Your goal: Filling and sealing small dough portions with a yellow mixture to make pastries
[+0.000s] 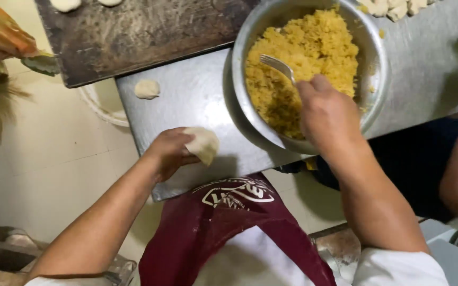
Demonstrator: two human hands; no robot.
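Pale dough disc (203,143) cupped in left hand (172,151) fingers; right hand (327,114) fingers clamped on fork (278,66) in yellow filling (306,58).

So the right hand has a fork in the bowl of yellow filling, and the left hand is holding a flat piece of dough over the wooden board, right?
Not quite. In the head view the left hand holds the flat dough over the metal table, not the wooden board. The right hand does have the fork in the bowl of yellow filling.
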